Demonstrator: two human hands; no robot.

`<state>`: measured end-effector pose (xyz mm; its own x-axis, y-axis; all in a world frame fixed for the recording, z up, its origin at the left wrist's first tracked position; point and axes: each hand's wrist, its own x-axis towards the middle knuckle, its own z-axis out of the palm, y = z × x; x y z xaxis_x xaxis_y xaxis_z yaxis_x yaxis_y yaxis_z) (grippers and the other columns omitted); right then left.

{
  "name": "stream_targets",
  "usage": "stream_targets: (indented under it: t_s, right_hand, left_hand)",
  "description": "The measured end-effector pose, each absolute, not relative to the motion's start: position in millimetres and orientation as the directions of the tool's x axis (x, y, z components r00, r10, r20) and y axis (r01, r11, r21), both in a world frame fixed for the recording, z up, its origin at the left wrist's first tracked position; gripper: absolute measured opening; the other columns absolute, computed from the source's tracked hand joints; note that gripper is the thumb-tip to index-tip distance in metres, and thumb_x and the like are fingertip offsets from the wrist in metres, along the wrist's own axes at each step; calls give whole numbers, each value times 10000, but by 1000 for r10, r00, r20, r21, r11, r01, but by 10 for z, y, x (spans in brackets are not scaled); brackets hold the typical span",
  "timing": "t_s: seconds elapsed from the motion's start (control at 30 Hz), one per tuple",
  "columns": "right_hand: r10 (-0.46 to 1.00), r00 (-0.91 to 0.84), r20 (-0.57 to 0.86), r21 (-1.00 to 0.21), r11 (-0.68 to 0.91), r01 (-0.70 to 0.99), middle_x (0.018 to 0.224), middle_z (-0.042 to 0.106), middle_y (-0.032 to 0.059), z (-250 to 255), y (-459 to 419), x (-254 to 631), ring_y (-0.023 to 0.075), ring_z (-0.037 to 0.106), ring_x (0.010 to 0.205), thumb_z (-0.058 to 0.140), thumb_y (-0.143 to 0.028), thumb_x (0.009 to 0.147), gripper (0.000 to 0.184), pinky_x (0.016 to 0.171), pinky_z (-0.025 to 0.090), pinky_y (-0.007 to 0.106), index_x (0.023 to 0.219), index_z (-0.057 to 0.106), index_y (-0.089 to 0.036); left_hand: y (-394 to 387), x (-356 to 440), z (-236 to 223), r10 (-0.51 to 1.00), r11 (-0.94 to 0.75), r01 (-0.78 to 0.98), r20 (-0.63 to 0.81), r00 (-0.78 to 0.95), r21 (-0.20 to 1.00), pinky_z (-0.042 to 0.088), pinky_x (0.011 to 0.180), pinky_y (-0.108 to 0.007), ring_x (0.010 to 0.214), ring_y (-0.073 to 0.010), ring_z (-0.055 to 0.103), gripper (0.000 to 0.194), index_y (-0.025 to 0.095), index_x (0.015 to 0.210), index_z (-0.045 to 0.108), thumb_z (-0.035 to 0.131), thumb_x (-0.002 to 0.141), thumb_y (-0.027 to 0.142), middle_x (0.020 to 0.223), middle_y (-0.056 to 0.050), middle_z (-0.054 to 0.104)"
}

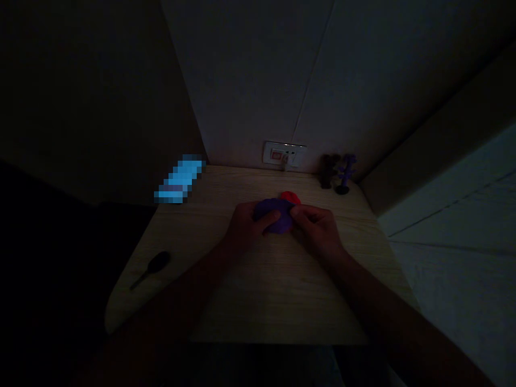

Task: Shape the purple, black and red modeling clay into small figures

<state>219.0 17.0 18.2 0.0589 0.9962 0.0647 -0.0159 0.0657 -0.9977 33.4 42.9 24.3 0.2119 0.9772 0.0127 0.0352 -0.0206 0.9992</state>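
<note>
From the camera on my head, it was very dark, and I found my places by the wall socket (pixel 292 148). The purple thing (pixel 284 220) was in front of the socket, nearer to me, just over the table (pixel 250 312). I had it in both hands. My left hand (pixel 245 223) held its left side, with the thumb laid over the front. I could not see the fingers tucked behind. My right hand (pixel 320 228) was closed small, and its thumb and fingertips pinched the right edge.

I think I was in the middle of the work. Both hands had a good hold of the purple thing, so that bit was done. It was not put down yet, so letting go of it was left. I could not tell if its shape was how it should be.

A red thing (pixel 289 197) showed behind it, between it and the socket. I could not tell if the two were joined or only close.

Right of the socket stood a dark little figure (pixel 327 172) and a purple stand (pixel 345 172). Left of it was a bright blue shape (pixel 180 180), all blurry. Left and much nearer to me lay a dark thing with a thin handle (pixel 157 263). My hands were well apart from all of those.
</note>
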Motion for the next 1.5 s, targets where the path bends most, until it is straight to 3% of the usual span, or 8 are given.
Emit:
stream_targets:
  t_s: [0.23,0.47,0.63,0.83,0.97,1.1,1.33,1.5]
  right_hand:
    - [988,83,129,-991,126,39,631,740,30,240,165,2220,164,644,606,842,-505,823,349,624,515,285,646,806,-206]
    - [999,12,43,-999,43,-26,683,737,17,188,127,2163,143,607,575,859,-522,811,322,557,456,260,819,837,-201]
    - [1000,17,9,-1000,9,-28,602,677,0,195,103,2167,145,576,551,903,-484,769,313,552,440,273,694,783,-205]
    - [998,47,42,-997,45,-67,573,684,3,202,125,2153,121,546,498,892,-455,789,320,508,397,248,671,756,-190]
    - [992,104,68,-994,76,-74,599,687,-1,219,149,2150,121,560,529,894,-476,777,348,529,421,241,671,728,-190]
    - [997,63,46,-997,50,-52,727,742,13,214,150,2162,145,609,602,895,-502,765,329,589,484,266,833,796,-196]
    - [1000,24,-20,-998,-19,-52,653,711,3,229,130,2167,139,580,558,946,-460,704,316,546,437,265,746,797,-185]
    - [997,71,19,-999,22,-41,619,701,3,250,145,2175,136,568,536,952,-458,689,317,524,429,262,700,788,-186]
  left_hand:
    - [430,337,206,974,7,15,-10,228,1000,398,462,-250,498,-142,546,307,161,659,679,793,749,432,554,-3,606]
    - [435,337,206,970,-37,29,29,240,999,427,503,-252,534,-140,561,297,158,698,705,776,775,436,593,-1,634]
    - [422,339,208,965,-119,86,95,246,989,423,514,-241,537,-127,548,273,159,718,728,777,790,418,603,5,640]
    - [412,354,195,962,-47,61,29,270,997,382,453,-234,477,-128,539,351,165,669,679,743,820,476,528,3,607]
    - [432,364,191,954,-11,12,7,299,1000,392,457,-232,455,-124,537,368,168,679,668,726,823,502,508,4,610]
    - [445,343,195,958,-50,73,27,285,996,398,471,-227,478,-126,554,324,167,664,669,746,812,445,523,2,624]
    - [442,319,174,948,-71,78,44,315,994,403,495,-235,491,-129,563,266,153,726,719,740,820,401,539,3,633]
    - [456,356,148,944,-17,-19,23,329,1000,441,525,-246,521,-136,586,340,152,753,728,730,838,481,580,-13,659]
